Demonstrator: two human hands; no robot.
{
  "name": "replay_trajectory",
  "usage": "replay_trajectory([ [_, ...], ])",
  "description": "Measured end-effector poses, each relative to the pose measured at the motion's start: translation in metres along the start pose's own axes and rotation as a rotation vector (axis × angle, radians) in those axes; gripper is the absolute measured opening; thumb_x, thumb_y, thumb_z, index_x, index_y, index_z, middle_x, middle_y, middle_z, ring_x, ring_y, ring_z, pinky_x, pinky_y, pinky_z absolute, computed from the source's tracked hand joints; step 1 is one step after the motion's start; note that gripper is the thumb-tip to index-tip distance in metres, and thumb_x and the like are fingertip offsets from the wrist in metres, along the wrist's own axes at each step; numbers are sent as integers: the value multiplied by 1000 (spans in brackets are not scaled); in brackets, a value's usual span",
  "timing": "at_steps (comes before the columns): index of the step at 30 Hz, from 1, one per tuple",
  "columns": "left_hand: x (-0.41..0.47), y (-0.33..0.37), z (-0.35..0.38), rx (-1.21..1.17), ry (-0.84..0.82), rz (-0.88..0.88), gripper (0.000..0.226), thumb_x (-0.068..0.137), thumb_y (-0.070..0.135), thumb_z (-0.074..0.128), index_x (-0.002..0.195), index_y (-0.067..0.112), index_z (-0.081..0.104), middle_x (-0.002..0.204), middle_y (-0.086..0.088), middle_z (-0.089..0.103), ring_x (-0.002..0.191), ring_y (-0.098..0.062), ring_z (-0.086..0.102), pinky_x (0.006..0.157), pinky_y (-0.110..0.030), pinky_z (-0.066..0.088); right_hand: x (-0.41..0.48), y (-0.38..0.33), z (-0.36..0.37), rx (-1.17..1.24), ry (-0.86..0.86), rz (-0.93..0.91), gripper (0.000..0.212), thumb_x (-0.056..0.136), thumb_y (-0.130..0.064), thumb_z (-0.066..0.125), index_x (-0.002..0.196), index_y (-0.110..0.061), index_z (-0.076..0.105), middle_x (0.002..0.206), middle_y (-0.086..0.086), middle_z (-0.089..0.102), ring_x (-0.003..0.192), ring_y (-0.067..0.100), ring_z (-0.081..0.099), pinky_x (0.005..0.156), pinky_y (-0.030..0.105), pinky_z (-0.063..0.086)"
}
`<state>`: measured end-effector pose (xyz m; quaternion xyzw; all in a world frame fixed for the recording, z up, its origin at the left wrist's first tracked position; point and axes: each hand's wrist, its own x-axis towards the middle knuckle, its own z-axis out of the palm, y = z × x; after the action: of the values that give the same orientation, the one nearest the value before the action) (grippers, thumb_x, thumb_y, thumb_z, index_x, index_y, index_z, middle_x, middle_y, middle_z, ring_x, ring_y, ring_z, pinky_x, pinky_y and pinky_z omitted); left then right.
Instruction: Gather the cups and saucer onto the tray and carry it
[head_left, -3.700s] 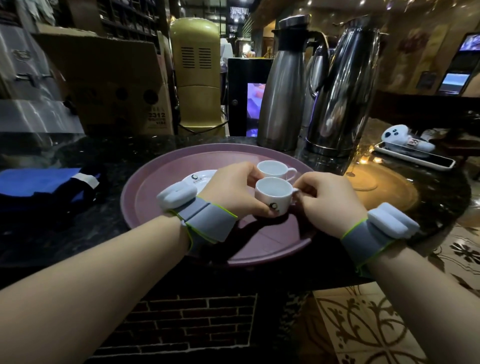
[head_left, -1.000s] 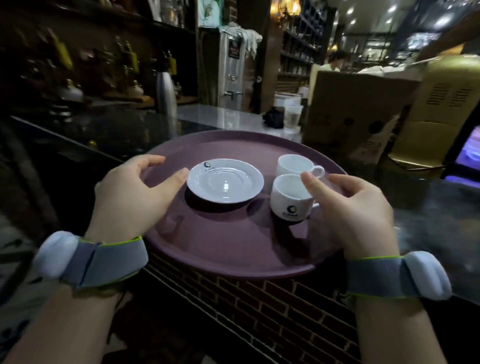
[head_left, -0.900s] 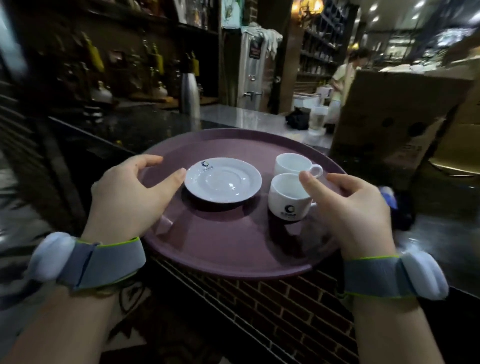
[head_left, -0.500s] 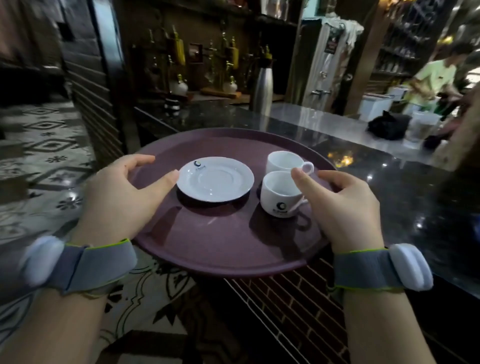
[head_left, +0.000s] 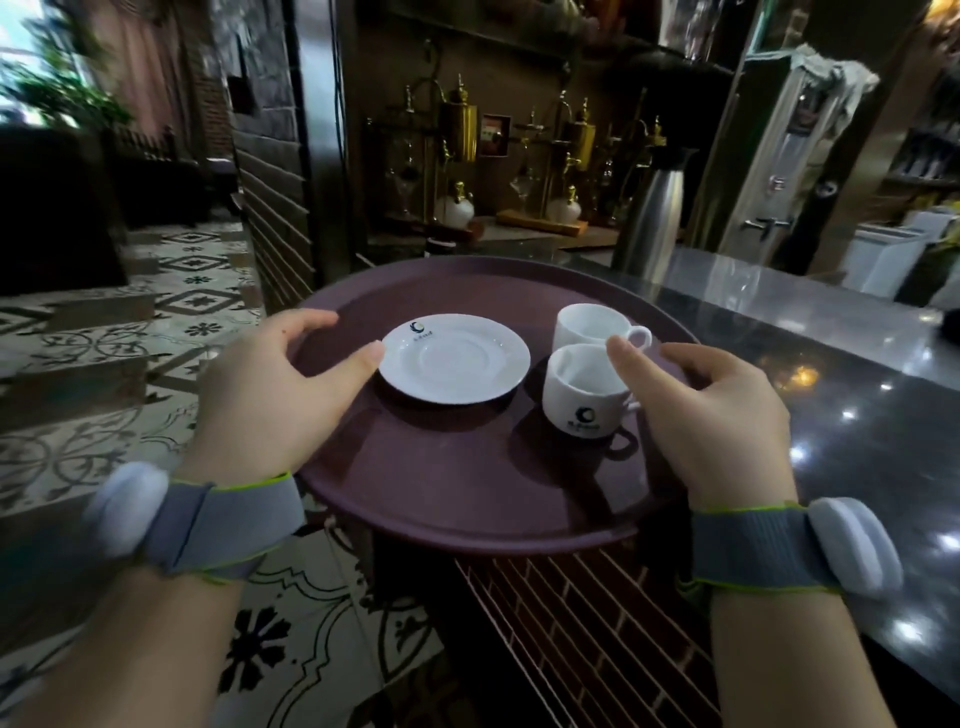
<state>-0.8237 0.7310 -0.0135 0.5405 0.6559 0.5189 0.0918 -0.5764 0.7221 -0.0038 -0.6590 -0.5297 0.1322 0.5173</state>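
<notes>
As the left hand (head_left: 270, 400) and right hand (head_left: 711, 415) grip opposite rims, thumbs over the edge, a round purple tray (head_left: 467, 478) rides level above a patterned tile floor (head_left: 104, 364). On it sit a white saucer (head_left: 454, 358) and, to its right, 2 white cups (head_left: 582, 395) touching. Beyond, a dark bench (head_left: 831, 364) carries a steel flask (head_left: 652, 208).

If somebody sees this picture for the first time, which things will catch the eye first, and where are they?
The round purple tray in the centre, gripped at its sides by the left hand and the right hand. On it, a white saucer lies left of two white cups, which stand close together. Behind, golden coffee siphons gleam on a dark shelf.
</notes>
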Motion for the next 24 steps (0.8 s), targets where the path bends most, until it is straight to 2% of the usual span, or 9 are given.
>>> replay_trajectory([
  [2, 23, -2, 14, 3, -8, 19, 50, 69, 50, 68, 114, 26, 63, 126, 2, 63, 118, -17, 54, 94, -30, 40, 19, 0, 12, -31, 7, 10, 65, 69, -65, 60, 115, -20, 65, 119, 2, 68, 116, 25, 57, 105, 48, 42],
  [6, 58, -6, 43, -7, -60, 25, 50, 70, 49, 68, 114, 27, 63, 126, 3, 63, 117, -16, 54, 86, -25, 37, 46, 3, 29, -59, 45, 69, 74, 59, -75, 55, 112, -24, 67, 113, 1, 70, 113, 26, 60, 100, 49, 47],
  [10, 101, -9, 84, -58, -152, 68, 49, 68, 51, 67, 111, 28, 64, 124, 3, 65, 116, -16, 56, 99, -32, 41, 71, 8, 44, -105, 156, 138, 76, 57, -74, 57, 113, -23, 66, 114, 1, 70, 116, 27, 57, 101, 49, 46],
  [13, 136, -6, 119, -98, -268, 124, 49, 69, 51, 67, 111, 27, 64, 122, 3, 66, 115, -17, 56, 99, -31, 40, 87, 11, 51, -174, 256, 181, 74, 60, -71, 56, 113, -21, 66, 115, 2, 70, 115, 26, 58, 104, 48, 42],
  [16, 159, -1, 149, -138, -371, 183, 48, 68, 51, 67, 110, 28, 64, 122, 1, 66, 115, -20, 56, 104, -38, 40, 95, 13, 53, -231, 369, 246, 72, 60, -72, 55, 112, -24, 67, 109, 1, 71, 115, 27, 57, 104, 46, 42],
  [18, 174, 3, 162, -174, -433, 208, 47, 68, 50, 68, 109, 27, 64, 122, -1, 66, 117, -20, 56, 104, -36, 40, 97, 12, 58, -268, 426, 287, 75, 58, -74, 53, 113, -24, 66, 106, 1, 72, 115, 29, 57, 103, 47, 43],
  [24, 203, 17, 201, -214, -650, 320, 54, 69, 51, 67, 117, 27, 61, 129, -4, 62, 121, -24, 53, 107, -39, 37, 96, 6, 66, -329, 608, 428, 77, 57, -74, 53, 113, -22, 66, 117, 1, 68, 117, 26, 56, 105, 47, 41],
])
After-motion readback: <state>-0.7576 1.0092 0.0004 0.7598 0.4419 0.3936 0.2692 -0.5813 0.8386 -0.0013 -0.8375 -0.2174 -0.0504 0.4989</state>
